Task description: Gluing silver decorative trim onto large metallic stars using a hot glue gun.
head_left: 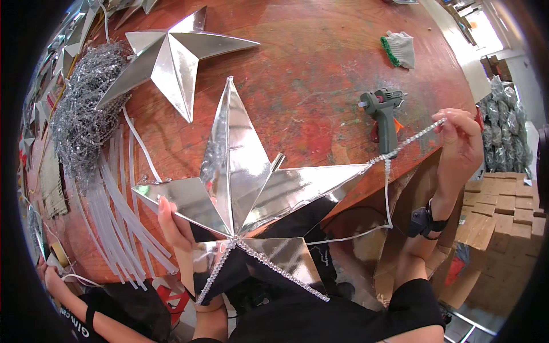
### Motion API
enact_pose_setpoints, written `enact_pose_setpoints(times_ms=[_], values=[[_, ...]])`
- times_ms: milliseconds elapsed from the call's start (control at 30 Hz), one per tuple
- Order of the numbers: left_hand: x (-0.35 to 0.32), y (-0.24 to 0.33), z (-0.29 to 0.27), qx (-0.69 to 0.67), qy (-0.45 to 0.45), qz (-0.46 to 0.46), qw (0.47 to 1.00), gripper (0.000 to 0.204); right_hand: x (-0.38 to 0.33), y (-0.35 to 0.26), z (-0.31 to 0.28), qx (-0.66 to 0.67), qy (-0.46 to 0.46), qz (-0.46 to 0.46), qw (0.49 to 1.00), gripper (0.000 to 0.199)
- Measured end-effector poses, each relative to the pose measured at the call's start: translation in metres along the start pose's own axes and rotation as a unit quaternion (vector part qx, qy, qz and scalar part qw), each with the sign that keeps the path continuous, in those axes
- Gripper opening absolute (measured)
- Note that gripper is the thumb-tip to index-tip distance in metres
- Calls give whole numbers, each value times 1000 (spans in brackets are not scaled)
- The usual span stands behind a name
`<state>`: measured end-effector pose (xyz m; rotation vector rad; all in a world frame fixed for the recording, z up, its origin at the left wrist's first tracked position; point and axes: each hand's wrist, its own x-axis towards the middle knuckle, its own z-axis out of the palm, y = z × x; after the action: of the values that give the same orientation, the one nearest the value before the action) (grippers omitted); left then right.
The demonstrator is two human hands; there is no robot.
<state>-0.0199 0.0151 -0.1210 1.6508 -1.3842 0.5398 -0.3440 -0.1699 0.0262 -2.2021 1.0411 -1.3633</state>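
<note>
A large silver mirrored star (231, 166) is held up in front of me at the table's near edge. My left hand (174, 223) grips it by its left point, with the thumb on the front face and the other fingers mostly behind. Sparkly silver trim (280, 271) runs along ridges of its two lower points. From the tip of the right point a free length of the same trim (413, 139) stretches up to the right. My right hand (460, 140) pinches that strip's end. A grey-green glue gun (386, 117) sits on the table behind the strip.
Another silver star (171, 54) lies at the far left beside a heap of silver tinsel trim (88, 106). Several clear glue sticks (128, 228) hang near the left edge. A white glove (400, 48) rests far right; cardboard boxes (497, 211) stand right. Another person's arm (114, 314) shows lower left.
</note>
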Motion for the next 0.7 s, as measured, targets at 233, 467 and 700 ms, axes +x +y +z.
enact_pose_setpoints(times_ms=[233,467,700], values=[[-14,-30,-6,134,-13,66,989,68,20,5,-8,-152,38,-183,971,10],[-5,-34,-11,157,-10,152,976,69,30,-7,-6,-152,53,-265,951,11],[-11,-9,1,125,-12,-7,992,64,63,-40,-4,-56,-76,-445,891,25]])
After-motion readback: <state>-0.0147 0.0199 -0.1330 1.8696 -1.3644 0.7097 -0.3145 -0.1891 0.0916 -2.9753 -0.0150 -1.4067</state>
